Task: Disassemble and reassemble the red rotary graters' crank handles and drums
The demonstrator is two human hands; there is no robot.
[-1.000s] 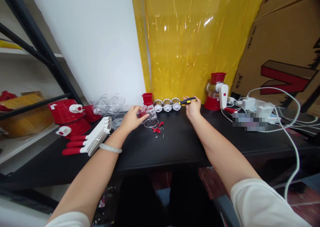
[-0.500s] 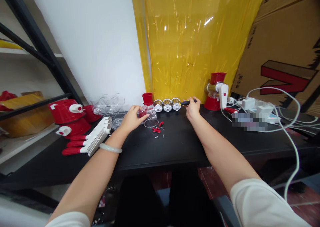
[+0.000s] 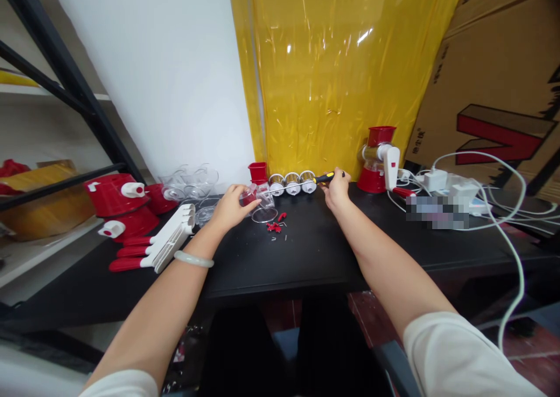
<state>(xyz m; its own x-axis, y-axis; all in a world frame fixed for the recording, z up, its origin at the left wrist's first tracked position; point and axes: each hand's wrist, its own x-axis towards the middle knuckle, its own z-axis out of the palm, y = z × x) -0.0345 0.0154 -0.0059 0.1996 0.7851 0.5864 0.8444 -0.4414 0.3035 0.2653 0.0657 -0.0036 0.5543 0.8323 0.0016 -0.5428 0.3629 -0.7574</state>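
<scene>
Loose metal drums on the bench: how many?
3, in a row before the yellow sheet: left drum, middle drum, right drum nearest the screwdriver handle. Others may be hidden.

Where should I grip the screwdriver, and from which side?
Probably best by the black-and-yellow handle, from the right, where the right hand holds it: this thicker end points right, while the thin shaft runs left toward the clear part in the left hand.

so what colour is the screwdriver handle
Black and yellow; the screwdriver handle shows best in the head view.
</scene>
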